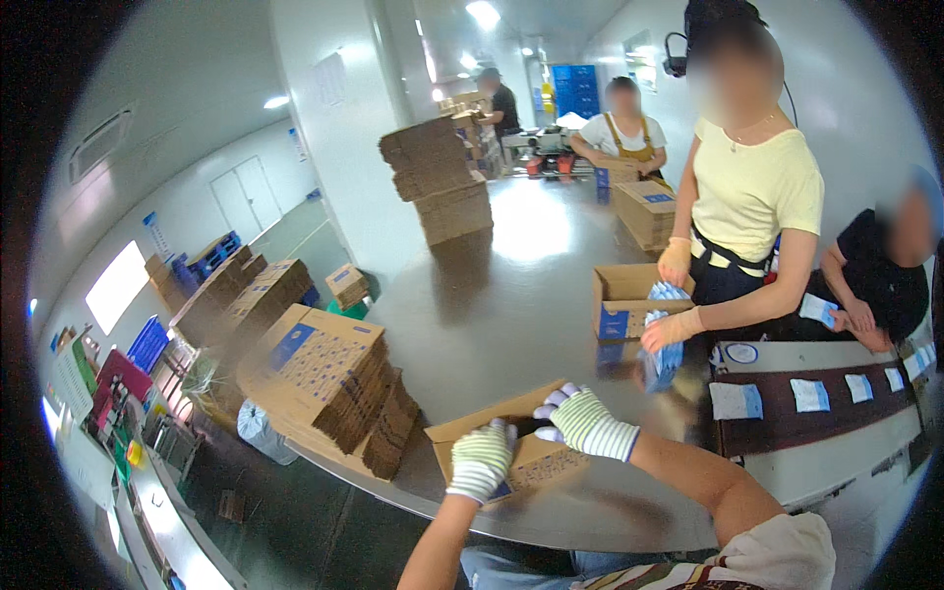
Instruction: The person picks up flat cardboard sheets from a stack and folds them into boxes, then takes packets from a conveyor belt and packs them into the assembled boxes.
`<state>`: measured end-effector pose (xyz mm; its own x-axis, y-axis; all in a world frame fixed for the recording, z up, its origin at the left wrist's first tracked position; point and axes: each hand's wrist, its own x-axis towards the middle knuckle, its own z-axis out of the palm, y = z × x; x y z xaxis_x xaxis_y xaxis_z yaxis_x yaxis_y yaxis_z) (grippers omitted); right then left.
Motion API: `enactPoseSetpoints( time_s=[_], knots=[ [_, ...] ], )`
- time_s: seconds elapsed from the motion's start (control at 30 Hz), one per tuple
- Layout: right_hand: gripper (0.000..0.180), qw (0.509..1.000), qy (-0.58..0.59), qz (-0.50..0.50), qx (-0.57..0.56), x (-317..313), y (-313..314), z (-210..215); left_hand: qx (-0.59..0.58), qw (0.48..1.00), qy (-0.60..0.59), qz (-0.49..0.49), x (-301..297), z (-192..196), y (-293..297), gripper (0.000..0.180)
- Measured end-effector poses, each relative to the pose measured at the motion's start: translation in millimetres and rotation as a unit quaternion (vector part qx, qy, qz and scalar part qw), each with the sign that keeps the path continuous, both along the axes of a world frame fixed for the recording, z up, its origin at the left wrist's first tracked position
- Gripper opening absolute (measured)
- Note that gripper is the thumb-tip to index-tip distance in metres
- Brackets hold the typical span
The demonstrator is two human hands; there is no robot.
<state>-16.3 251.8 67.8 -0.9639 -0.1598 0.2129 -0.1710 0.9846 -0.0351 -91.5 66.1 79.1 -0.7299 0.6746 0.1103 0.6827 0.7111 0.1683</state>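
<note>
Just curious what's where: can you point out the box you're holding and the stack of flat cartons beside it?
cardboard box (539, 464): head view, front wall.
stack of flat cartons (329, 379): head view, top sheet.

The room is lit brightly by ceiling lamps (482, 12); strong glare is seen on the steel table (511, 295) below them, and straight edges are bent toward the dark rim

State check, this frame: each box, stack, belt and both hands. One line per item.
Left hand: gloved, gripping the near box's front flap.
Right hand: gloved, on the near box's top edge.
Near box: on the table, flaps open.
Far box: upright, open.
Flat cartons: folded flat, stacked.
Tall stack: leaning, uneven.
Conveyor belt: carrying flat packets in a row; motion cannot be told.
</note>
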Motion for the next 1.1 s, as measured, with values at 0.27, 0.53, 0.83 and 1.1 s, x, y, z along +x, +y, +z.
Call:
enactPoseSetpoints(
  time_s=[0.27, 0.53, 0.83, 1.1],
  knots=[
    [0.083, 0.985, 0.021, 0.038, -0.166, -27.3, -34.5, 181.2, -0.062, 0.989, -0.011, -0.131, 27.4, 0.0, -10.1, 0.07],
    [0.042, 0.906, 0.379, 0.03, -0.185, -68.1, -44.5, 385.3, -0.082, 0.989, 0.02, -0.12, 31.2, 6.2, -9.5, 0.068],
    [0.066, 0.984, 0.021, 0.133, -0.119, 62.9, -26.3, 126.3, -0.034, 0.988, -0.076, -0.13, 29.3, 5.5, -6.5, 0.051],
    [0.069, 0.884, 0.131, 0.012, -0.449, 79.3, 9.0, 49.4, 0.616, 0.713, -0.329, -0.064, 68.7, 2.0, -8.6, 0.051]
  ],
)
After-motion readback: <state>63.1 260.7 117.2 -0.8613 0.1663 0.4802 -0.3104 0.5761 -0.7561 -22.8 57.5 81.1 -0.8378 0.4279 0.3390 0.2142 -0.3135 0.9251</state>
